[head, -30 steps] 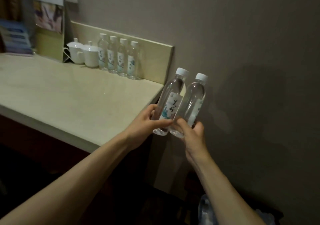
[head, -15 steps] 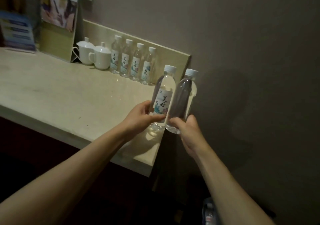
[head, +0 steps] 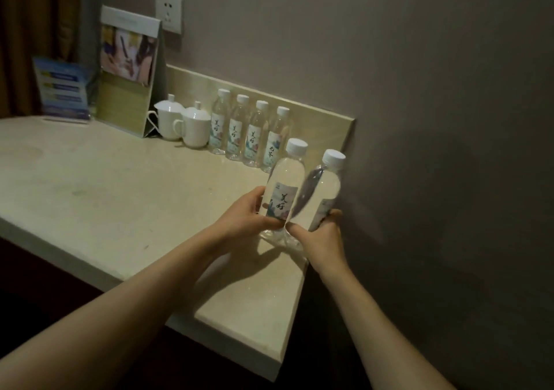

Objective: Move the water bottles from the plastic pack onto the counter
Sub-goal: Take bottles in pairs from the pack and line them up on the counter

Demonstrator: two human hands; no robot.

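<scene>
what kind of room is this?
Likely a hotel room: a counter with a row of bottles, two lidded cups and a standing card, like a guest welcome setup.

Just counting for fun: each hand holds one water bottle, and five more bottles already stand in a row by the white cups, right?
Not five: the head view shows four bottles in the row beside the white cups. The rest holds: the left hand and right hand each hold one bottle.
</scene>
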